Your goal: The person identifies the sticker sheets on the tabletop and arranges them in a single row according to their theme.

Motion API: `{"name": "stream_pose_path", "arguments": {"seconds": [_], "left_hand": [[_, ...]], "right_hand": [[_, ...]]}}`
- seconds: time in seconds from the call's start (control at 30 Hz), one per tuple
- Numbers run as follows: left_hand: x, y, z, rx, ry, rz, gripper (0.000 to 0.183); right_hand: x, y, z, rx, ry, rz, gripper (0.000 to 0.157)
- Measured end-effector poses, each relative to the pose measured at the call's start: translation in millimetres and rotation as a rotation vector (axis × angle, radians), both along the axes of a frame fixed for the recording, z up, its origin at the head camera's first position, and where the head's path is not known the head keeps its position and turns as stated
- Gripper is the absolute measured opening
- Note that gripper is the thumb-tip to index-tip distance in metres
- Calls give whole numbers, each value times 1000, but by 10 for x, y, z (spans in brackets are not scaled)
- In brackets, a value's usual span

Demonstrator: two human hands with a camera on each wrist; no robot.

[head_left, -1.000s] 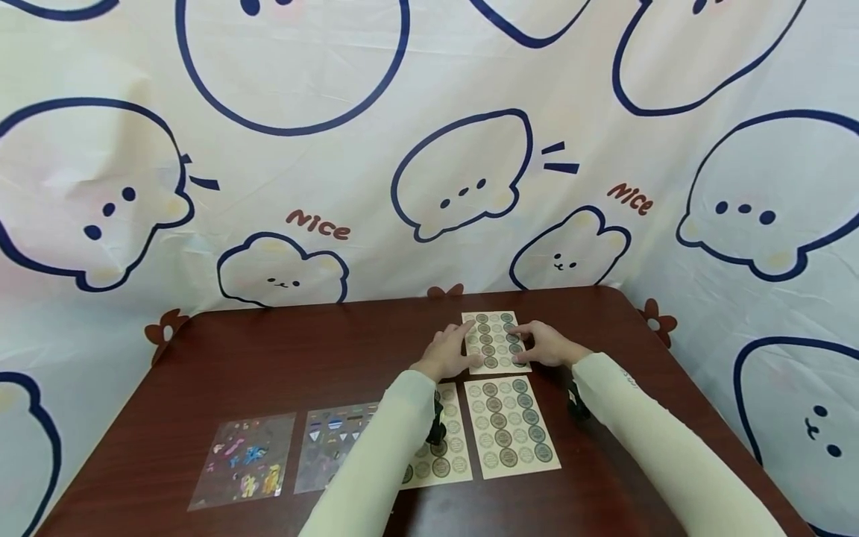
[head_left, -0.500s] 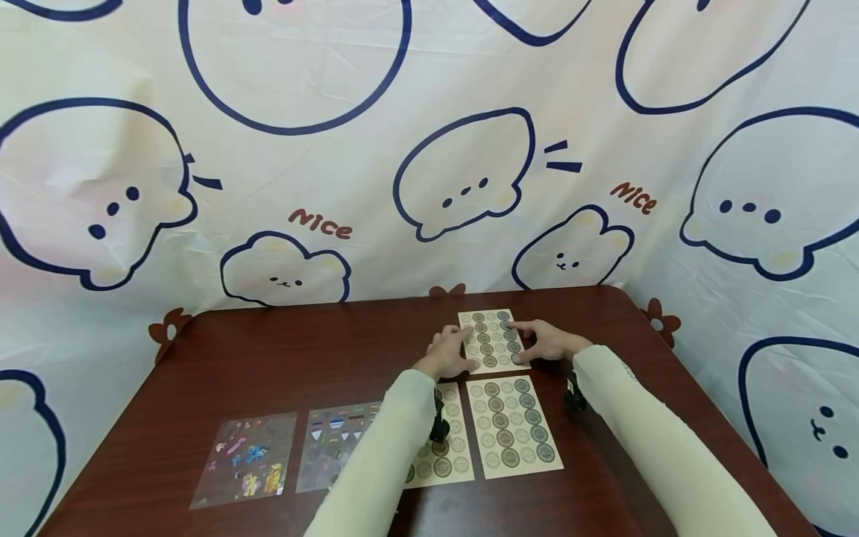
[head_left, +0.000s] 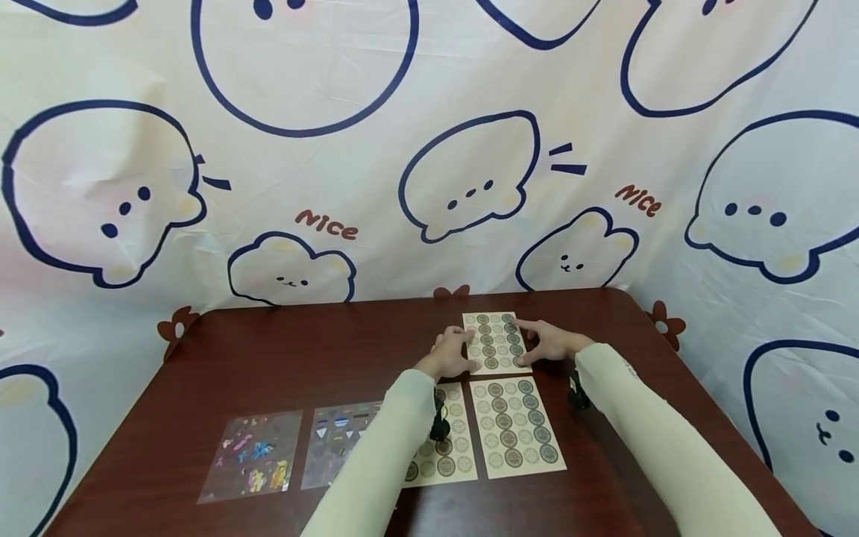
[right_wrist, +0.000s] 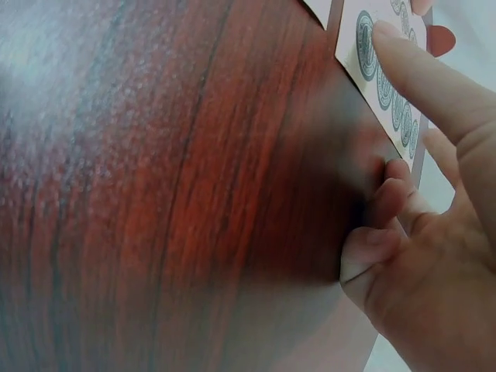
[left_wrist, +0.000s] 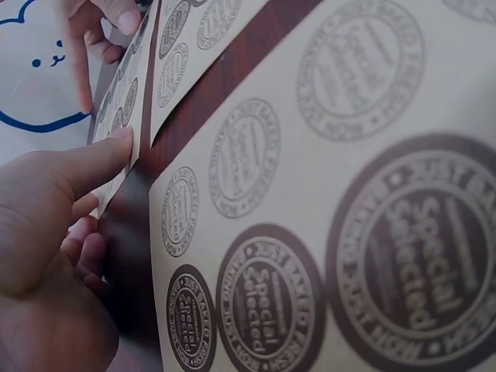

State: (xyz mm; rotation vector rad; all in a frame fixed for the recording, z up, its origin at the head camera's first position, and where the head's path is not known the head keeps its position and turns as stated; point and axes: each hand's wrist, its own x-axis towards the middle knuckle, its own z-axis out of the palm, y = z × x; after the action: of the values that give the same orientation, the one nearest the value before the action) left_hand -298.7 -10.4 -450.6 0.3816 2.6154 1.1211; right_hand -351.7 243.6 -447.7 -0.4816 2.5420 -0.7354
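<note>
A cream sheet of round stickers (head_left: 494,341) lies near the back of the table, between both hands. My left hand (head_left: 448,353) holds its left edge, thumb on top near the lower corner. In the left wrist view, that thumb (left_wrist: 101,161) touches the sheet and the other fingers curl at its edge. My right hand (head_left: 550,342) holds the right edge. The right wrist view shows the right thumb (right_wrist: 422,74) on a printed circle and several fingers curled beside the edge. A second sticker sheet (head_left: 517,426) lies just below; a third sticker sheet (head_left: 456,447) is partly behind my left forearm.
Two clear sheets lie at left: one has colourful pony stickers (head_left: 251,455), the other small shapes (head_left: 335,440), partly covered by my left sleeve. The dark wooden table (head_left: 322,343) ends at a cartoon-printed cloth (head_left: 369,149) behind and at the sides.
Both hands have shifted the upper sticker sheet slightly left relative to the table, then kept it nearly still. The view has drifted a little. The other sheets have not moved.
</note>
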Motion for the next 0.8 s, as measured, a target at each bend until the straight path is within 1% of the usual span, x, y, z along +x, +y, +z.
{"name": "stream_pose_path", "arguments": {"seconds": [0.17, 0.3, 0.47, 0.67, 0.8], "left_hand": [[-31, -6, -48, -8, 9, -9, 71], [-58, -5, -84, -2, 9, 1, 71], [-55, 2, -76, -29, 19, 20, 69], [-43, 16, -80, -80, 30, 0, 65], [-44, 26, -80, -108, 49, 7, 64]], "right_hand": [[26, -25, 20, -20, -22, -15, 85], [33, -39, 12, -36, -6, -18, 83], [38, -53, 2, -43, 10, -27, 80], [78, -54, -6, -38, 31, -29, 77], [88, -58, 7, -34, 46, -24, 76]]}}
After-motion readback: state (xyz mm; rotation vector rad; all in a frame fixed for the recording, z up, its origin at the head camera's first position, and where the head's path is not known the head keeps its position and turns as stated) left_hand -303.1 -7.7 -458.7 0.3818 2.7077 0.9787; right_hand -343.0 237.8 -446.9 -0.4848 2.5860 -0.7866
